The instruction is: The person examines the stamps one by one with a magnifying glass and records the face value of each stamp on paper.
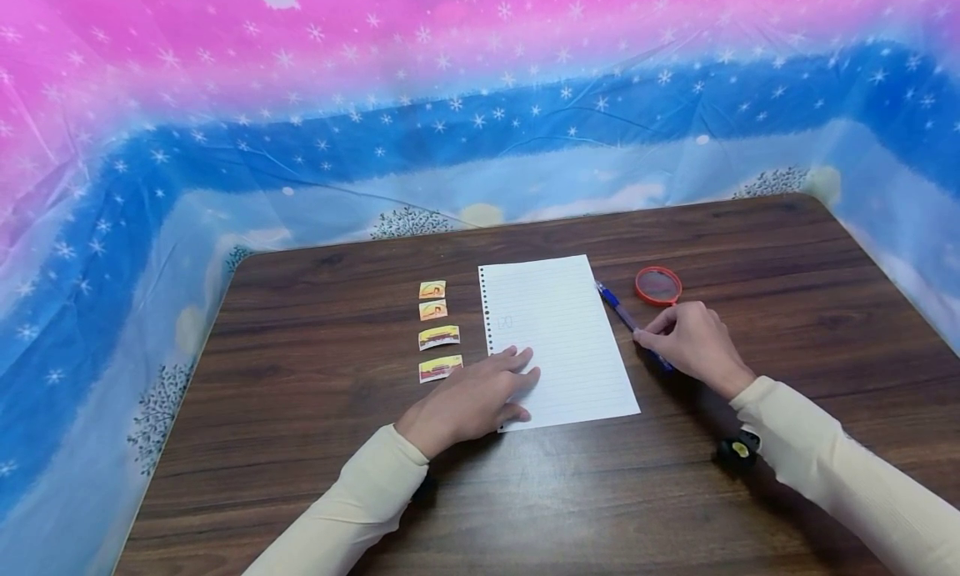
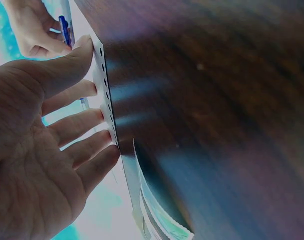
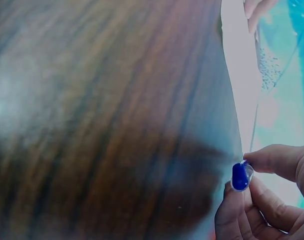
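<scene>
A lined sheet of loose-leaf paper (image 1: 562,334) with a punched left edge lies on the table, a small faint pencil-like mark near that edge. My left hand (image 1: 476,393) rests on its lower left part, fingers spread; the left wrist view shows the fingertips along the holes. Right of the sheet, my right hand (image 1: 693,343) pinches a blue pen (image 1: 617,303) between thumb and fingers. The blue end of the pen (image 3: 240,176) faces the camera in the right wrist view. The pen lies slanted beside the paper's right edge.
Left of the paper, several stamp-like pictures form a column, among them an orange one (image 1: 432,290) and a yellow-and-red one (image 1: 438,368). A red-rimmed magnifying glass (image 1: 658,285) lies just beyond my right hand. A snowflake-patterned cloth (image 1: 420,142) hangs around the dark wooden table (image 1: 315,326).
</scene>
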The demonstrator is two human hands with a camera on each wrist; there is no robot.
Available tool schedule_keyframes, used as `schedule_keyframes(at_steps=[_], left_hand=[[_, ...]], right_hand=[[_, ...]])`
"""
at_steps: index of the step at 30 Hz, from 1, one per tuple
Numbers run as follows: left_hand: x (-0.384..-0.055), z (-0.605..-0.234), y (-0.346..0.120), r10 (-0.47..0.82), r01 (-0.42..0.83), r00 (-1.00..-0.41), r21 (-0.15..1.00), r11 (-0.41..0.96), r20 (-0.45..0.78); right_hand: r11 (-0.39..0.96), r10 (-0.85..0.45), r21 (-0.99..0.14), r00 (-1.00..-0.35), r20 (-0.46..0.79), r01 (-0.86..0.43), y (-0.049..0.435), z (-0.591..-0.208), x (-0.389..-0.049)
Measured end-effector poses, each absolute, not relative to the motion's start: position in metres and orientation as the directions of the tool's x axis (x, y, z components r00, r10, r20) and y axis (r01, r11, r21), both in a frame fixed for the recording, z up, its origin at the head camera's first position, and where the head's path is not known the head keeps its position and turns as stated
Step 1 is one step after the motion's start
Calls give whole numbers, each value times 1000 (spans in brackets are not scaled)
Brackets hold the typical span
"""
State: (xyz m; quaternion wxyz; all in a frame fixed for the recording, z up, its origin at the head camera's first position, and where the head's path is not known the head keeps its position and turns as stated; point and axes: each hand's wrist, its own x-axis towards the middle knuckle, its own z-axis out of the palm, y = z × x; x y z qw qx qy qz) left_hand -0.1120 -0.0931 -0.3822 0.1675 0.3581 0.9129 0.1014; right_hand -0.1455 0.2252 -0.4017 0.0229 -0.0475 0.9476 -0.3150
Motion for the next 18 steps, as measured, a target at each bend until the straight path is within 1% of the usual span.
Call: schedule_keyframes(at_steps=[13, 18], left_hand=[[-112, -383, -94, 694, 625, -684, 310, 716, -224], [-112, -384, -95, 691, 618, -688, 320, 718, -222]], right_hand=[[742, -86, -665, -996, 36, -88, 230, -394, -145], [672, -89, -734, -995, 49, -96, 229, -392, -148]])
